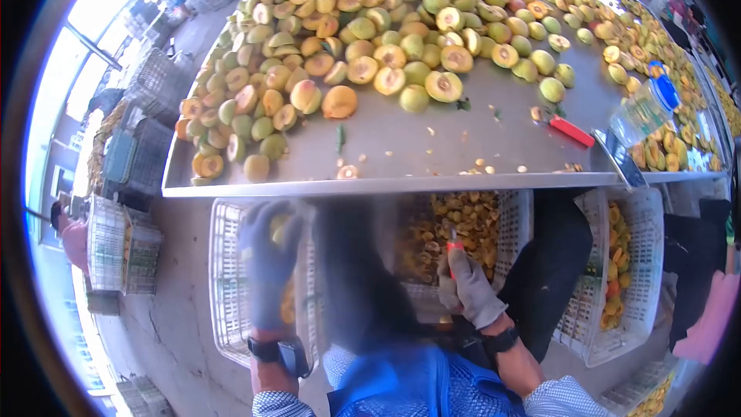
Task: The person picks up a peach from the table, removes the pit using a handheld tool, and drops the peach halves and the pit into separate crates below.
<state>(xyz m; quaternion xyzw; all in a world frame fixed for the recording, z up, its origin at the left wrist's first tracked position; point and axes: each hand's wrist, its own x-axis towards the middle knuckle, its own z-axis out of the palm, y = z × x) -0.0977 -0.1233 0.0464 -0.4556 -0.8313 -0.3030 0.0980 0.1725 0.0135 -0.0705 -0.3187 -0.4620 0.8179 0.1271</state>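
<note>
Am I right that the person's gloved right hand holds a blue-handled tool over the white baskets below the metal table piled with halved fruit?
Not quite: the head view shows the tool in the gloved right hand has a red handle, not blue. The rest stands: it is over the white baskets below the metal table piled with halved fruit.

Both hands are gloved in grey and held low in front of the body. The left hand [268, 262] is blurred, its fingers curled; whether anything is gripped cannot be told. The right hand [469, 287] is closed in a fist. A dark band is worn on each wrist, and checked sleeves cover both forearms.
</note>
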